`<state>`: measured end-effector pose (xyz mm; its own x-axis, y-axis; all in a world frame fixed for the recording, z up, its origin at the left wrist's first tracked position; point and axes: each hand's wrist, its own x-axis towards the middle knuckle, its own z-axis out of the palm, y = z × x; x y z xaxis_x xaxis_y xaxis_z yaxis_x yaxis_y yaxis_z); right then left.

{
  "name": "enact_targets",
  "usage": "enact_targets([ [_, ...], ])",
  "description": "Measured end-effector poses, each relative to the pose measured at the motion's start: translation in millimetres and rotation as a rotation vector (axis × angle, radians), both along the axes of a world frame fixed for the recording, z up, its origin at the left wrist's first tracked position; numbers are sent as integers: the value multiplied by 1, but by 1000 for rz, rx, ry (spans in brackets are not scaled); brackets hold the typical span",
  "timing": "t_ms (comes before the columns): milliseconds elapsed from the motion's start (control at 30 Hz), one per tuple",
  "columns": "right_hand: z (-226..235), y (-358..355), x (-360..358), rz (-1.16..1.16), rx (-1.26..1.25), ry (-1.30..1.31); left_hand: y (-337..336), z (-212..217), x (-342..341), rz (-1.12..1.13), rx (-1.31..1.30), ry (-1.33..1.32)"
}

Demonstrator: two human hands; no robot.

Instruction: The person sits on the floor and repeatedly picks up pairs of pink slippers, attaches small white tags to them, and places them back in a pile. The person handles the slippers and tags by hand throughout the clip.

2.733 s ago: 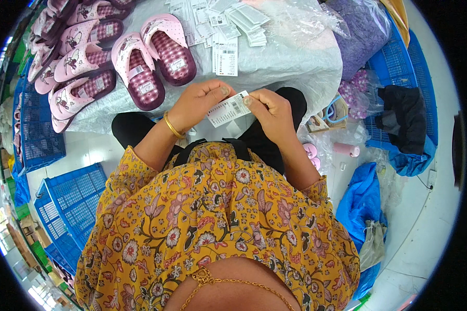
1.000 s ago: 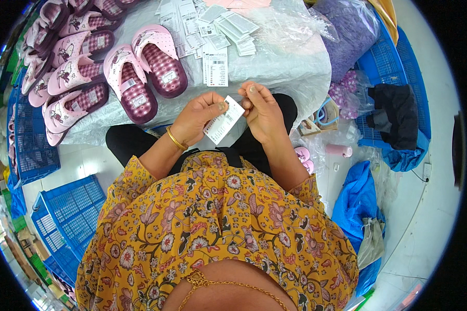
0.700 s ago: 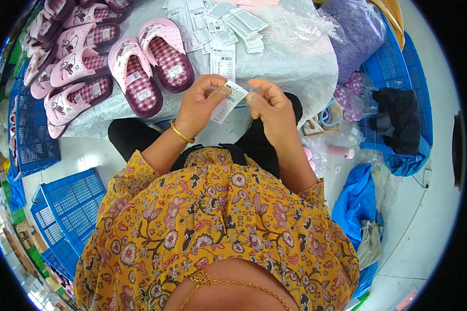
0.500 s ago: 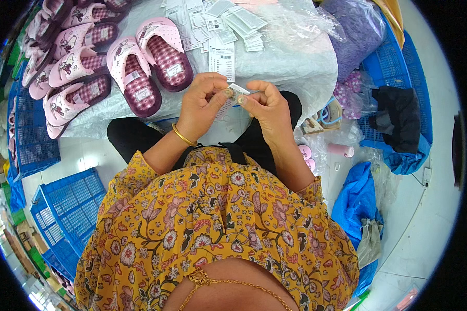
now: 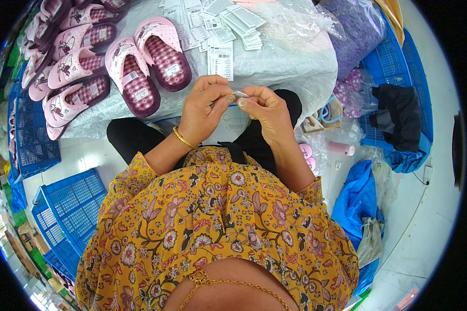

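Between my two hands is a small white paper tag [image 5: 240, 94], seen nearly edge-on and mostly covered by fingers. My left hand [image 5: 206, 106] pinches its left end between thumb and forefinger. The thumb and fingertips of my right hand [image 5: 268, 108] close on its other end. Just beyond them, a printed white tag [image 5: 220, 61] lies on the plastic-covered table [image 5: 290, 72], below a spread of similar loose tags [image 5: 238, 20]. Left of my hands sits a pair of pink slippers with plum checked insoles, the nearer slipper [image 5: 134, 78] beside the farther slipper [image 5: 163, 54].
More pink slippers [image 5: 80, 67] crowd the table's left side. Blue plastic crates stand at the left [image 5: 70, 207] and right [image 5: 392, 67]; a dark cloth [image 5: 397, 116] hangs over the right one. A purple bundle [image 5: 355, 36] and blue sheeting [image 5: 355, 194] are on the right.
The tag has tilted from showing its printed face to nearly edge-on, and less of it shows. My fingertips have drawn closer around it; both hands stay in about the same place.
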<state>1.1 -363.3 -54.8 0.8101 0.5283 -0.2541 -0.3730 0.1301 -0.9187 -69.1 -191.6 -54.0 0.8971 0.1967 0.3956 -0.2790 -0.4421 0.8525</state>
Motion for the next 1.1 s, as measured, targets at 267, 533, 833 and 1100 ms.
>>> enact_targets([
  [267,-9,-5,10,30,10,18,7,-2,3,-152,44,31],
  [533,-1,-10,4,250,-209,-148,23,-3,8,-383,-263,619],
  [833,-11,-12,-2,264,-239,-111,16,-9,8,-353,-79,561],
  [1100,-13,-15,-2,313,-365,-307,14,-10,9,-363,-23,531],
])
